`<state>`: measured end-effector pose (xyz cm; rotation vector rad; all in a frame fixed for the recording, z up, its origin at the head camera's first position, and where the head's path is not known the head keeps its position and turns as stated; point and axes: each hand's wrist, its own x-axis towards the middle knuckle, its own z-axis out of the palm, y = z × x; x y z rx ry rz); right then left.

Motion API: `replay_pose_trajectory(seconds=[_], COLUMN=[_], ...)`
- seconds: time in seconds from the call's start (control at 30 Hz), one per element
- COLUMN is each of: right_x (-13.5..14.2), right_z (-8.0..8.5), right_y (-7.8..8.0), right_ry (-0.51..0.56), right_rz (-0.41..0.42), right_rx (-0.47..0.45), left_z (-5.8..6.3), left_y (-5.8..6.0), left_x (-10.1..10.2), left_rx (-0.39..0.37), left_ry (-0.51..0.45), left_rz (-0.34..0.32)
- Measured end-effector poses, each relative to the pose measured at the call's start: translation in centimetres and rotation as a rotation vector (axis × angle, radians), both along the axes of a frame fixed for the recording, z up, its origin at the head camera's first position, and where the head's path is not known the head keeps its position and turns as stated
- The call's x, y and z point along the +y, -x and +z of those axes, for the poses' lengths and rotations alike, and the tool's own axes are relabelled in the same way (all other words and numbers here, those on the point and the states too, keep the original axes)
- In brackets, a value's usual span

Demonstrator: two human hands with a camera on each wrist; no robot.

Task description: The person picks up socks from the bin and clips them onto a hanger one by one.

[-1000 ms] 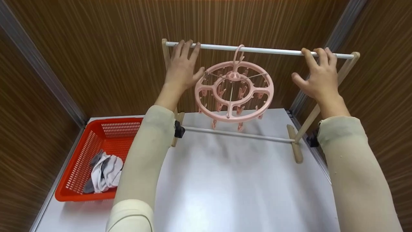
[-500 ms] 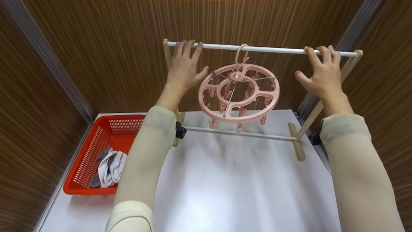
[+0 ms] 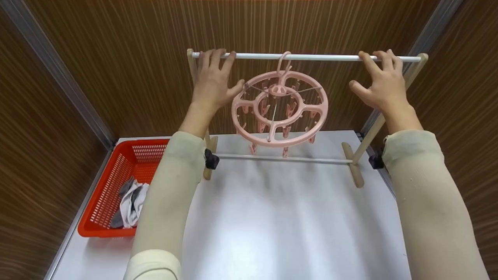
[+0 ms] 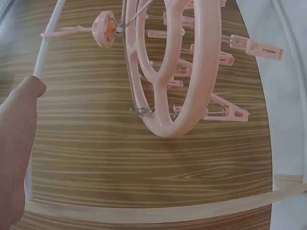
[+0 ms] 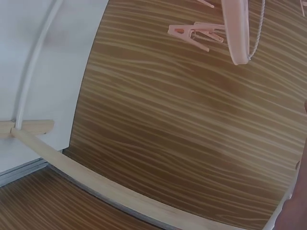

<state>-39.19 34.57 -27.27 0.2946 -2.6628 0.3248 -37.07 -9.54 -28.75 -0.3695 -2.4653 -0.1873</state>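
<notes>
My left hand (image 3: 213, 85) hooks its fingers over the left part of the white top bar (image 3: 323, 57) of a wooden-sided drying rack. Near the bar's other end, my right hand (image 3: 383, 85) holds it the same way, thumb spread to the side. Between the hands, a pink round clip hanger (image 3: 277, 90) hangs from the bar by its hook. Several pink clothespins (image 4: 264, 49) dangle from its rings. The left thumb lies close to the hanger's rim in the head view; whether they touch, I cannot tell. Part of my right hand (image 5: 295, 206) shows in the right wrist view.
A red perforated basket (image 3: 105, 232) stands on the white table (image 3: 295, 217) at the left, partly hidden by the left sleeve. Grey and white cloth pieces (image 3: 126, 206) lie in it. Wood-grain walls (image 3: 116, 39) enclose the back and sides.
Both hands and the rack have shifted slightly left against the walls, and the rack's right foot has moved back. The hanger has swung and turned a little on its hook.
</notes>
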Motion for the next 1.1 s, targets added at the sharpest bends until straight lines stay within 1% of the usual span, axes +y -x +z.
replay_pose_trajectory(seconds=[0.23,0.47,0.67,0.8,0.9,0.97,1.1], right_x=[-0.5,-0.6,-1.7,-2.6,-3.2,-3.6,-4.3], right_z=[0.1,-0.3,-0.2,0.1,0.2,0.2,0.2], right_y=[0.3,0.1,0.0,0.2,0.4,0.5,0.9], right_ry=[0.016,0.029,0.018,-0.005,-0.013,-0.017,-0.018], right_rz=[0.019,0.019,0.027,0.044,0.051,0.052,0.059], right_rx=[0.034,0.032,0.017,0.014,0.009,0.0,-0.02], left_z=[0.2,-0.1,-0.5,-0.6,-0.6,-0.7,-0.7], left_y=[-0.7,-0.5,-0.6,-0.6,-0.6,-0.7,-1.1], left_x=[-0.4,-0.8,-2.0,-3.1,-3.7,-4.0,-4.5], left_rx=[0.003,0.034,0.056,0.084,0.097,0.097,0.084], left_ry=[-0.007,-0.01,-0.002,-0.016,-0.033,-0.036,-0.035], left_rz=[0.002,-0.024,-0.02,-0.019,-0.031,-0.034,-0.016])
